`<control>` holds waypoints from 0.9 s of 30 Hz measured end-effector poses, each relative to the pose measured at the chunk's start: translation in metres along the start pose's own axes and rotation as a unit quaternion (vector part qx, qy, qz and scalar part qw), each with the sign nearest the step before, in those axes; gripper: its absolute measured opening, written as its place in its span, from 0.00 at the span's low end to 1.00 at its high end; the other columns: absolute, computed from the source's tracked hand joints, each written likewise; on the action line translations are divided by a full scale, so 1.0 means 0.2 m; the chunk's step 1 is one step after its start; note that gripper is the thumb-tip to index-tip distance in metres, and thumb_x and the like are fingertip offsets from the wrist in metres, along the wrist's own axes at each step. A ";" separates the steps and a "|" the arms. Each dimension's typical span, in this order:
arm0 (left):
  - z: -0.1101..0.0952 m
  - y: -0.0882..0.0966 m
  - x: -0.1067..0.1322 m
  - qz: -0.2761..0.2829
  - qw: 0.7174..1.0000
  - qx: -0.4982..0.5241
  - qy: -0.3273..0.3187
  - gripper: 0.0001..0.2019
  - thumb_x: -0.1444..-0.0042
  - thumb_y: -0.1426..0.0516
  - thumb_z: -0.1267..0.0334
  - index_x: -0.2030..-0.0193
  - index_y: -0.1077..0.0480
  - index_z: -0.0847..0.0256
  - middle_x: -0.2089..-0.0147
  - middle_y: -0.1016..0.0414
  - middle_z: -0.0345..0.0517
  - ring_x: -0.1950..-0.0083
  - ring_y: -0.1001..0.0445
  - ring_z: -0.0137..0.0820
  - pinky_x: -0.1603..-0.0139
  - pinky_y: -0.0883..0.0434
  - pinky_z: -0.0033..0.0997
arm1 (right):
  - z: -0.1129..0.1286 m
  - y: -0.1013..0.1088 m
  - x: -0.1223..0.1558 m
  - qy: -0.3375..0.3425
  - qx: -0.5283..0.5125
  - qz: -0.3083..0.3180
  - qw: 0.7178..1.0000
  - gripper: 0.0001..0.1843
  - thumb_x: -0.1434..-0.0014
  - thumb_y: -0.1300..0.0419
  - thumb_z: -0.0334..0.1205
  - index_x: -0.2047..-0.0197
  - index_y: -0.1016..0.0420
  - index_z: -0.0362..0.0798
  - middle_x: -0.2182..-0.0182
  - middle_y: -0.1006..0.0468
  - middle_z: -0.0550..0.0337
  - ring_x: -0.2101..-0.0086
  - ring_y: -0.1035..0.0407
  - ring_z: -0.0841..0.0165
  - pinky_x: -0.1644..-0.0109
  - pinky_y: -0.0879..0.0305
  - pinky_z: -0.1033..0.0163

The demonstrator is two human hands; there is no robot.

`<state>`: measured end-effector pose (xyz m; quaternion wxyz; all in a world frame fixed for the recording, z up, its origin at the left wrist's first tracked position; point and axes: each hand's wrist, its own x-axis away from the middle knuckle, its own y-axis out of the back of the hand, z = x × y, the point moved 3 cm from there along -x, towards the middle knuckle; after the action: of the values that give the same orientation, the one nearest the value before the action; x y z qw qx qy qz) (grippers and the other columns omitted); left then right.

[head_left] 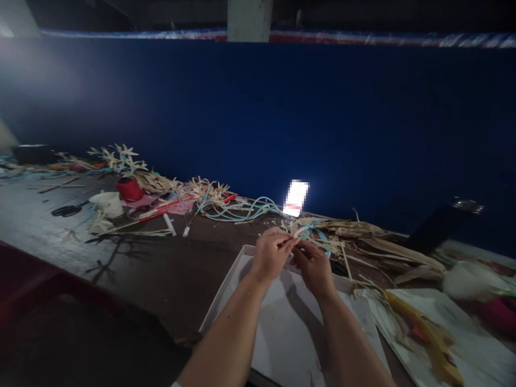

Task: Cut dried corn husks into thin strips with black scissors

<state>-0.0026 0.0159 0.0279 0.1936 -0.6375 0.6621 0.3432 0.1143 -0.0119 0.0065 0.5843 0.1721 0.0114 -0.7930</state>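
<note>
My left hand [271, 253] and my right hand [316, 267] meet over the far edge of a shallow white box [222, 293]. Fingertips on both sides are pinched together around a small pale strip of dried husk [300, 231]; its lower part is hidden by the fingers. Just beyond the hands lie pale scraps and light-blue strips [319, 234]. A bundle of dried husks [363, 231] stretches to the right of my right hand.
Light-blue cords [252, 209] and husk flowers [207, 189] lie along the blue partition [201, 107]. A lit screen [297, 196] leans there. Leftward are red thread [129, 189], a white cup [108, 204] and scissors [69, 209]. A yellow object [429, 333] lies at right.
</note>
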 end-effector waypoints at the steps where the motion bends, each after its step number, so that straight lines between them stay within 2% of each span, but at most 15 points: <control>1: 0.00 0.00 0.00 -0.001 1.000 -0.002 -0.003 0.11 0.46 0.46 0.60 0.70 0.25 0.62 0.72 0.29 0.45 0.67 0.31 0.27 0.64 0.34 0.26 | 0.00 0.00 0.00 -0.002 0.001 -0.001 1.000 0.13 0.51 0.41 0.46 0.66 0.25 0.46 0.82 0.29 0.63 0.82 0.37 0.72 0.78 0.42 0.67; 7: 0.00 0.00 0.00 0.006 0.999 -0.038 -0.021 0.11 0.46 0.47 0.63 0.73 0.26 0.62 0.73 0.30 0.44 0.67 0.33 0.27 0.64 0.34 0.27 | 0.00 0.00 0.00 0.003 -0.012 0.014 1.000 0.15 0.50 0.43 0.48 0.65 0.24 0.46 0.79 0.28 0.61 0.81 0.37 0.72 0.79 0.43 0.68; 12: 0.00 0.01 0.00 -0.009 0.997 -0.071 -0.039 0.09 0.47 0.46 0.64 0.72 0.25 0.61 0.72 0.29 0.46 0.65 0.33 0.29 0.62 0.34 0.29 | -0.01 -0.01 0.00 -0.003 -0.012 0.034 0.999 0.16 0.49 0.43 0.49 0.64 0.25 0.47 0.79 0.29 0.61 0.80 0.36 0.72 0.78 0.42 0.68; 15: 0.00 0.01 0.01 -0.023 0.995 -0.089 -0.044 0.09 0.46 0.46 0.64 0.72 0.25 0.61 0.71 0.29 0.46 0.65 0.33 0.29 0.61 0.34 0.28 | -0.02 -0.01 0.00 -0.028 -0.051 0.041 0.998 0.20 0.51 0.41 0.49 0.56 0.28 0.48 0.69 0.26 0.59 0.80 0.35 0.73 0.80 0.42 0.69; 18: 0.01 0.01 0.01 -0.028 0.994 -0.094 -0.047 0.09 0.46 0.46 0.62 0.70 0.25 0.60 0.69 0.28 0.46 0.64 0.32 0.28 0.61 0.34 0.28 | -0.02 0.02 -0.02 -0.038 -0.095 -0.010 0.995 0.27 0.53 0.39 0.49 0.50 0.33 0.50 0.62 0.27 0.57 0.81 0.37 0.76 0.83 0.45 0.71; 21: 0.03 0.00 0.01 -0.017 0.995 -0.088 -0.043 0.09 0.46 0.46 0.62 0.69 0.25 0.60 0.68 0.28 0.46 0.64 0.32 0.28 0.61 0.34 0.28 | 0.00 0.06 -0.02 -0.037 -0.168 -0.056 0.983 0.25 0.52 0.39 0.48 0.51 0.33 0.49 0.65 0.28 0.58 0.83 0.43 0.79 0.84 0.50 0.73; 23: 0.04 -0.01 0.02 -0.005 0.995 -0.088 -0.035 0.10 0.46 0.46 0.61 0.69 0.25 0.61 0.69 0.29 0.46 0.65 0.33 0.28 0.62 0.35 0.28 | 0.03 0.08 -0.02 -0.028 -0.209 -0.053 0.976 0.22 0.50 0.40 0.49 0.54 0.31 0.47 0.67 0.28 0.59 0.82 0.45 0.80 0.83 0.50 0.72; 27: 0.03 -0.02 0.03 0.022 0.993 -0.114 -0.024 0.13 0.45 0.47 0.59 0.75 0.27 0.61 0.71 0.30 0.45 0.65 0.34 0.29 0.62 0.36 0.27 | 0.05 0.09 -0.01 -0.016 -0.227 -0.024 0.974 0.18 0.48 0.42 0.52 0.62 0.29 0.45 0.79 0.34 0.64 0.83 0.47 0.78 0.83 0.53 0.72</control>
<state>0.0000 0.0172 0.0188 0.1279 -0.6325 0.6277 0.4354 0.1287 -0.0177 0.0205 0.5889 0.0224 0.1859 -0.7863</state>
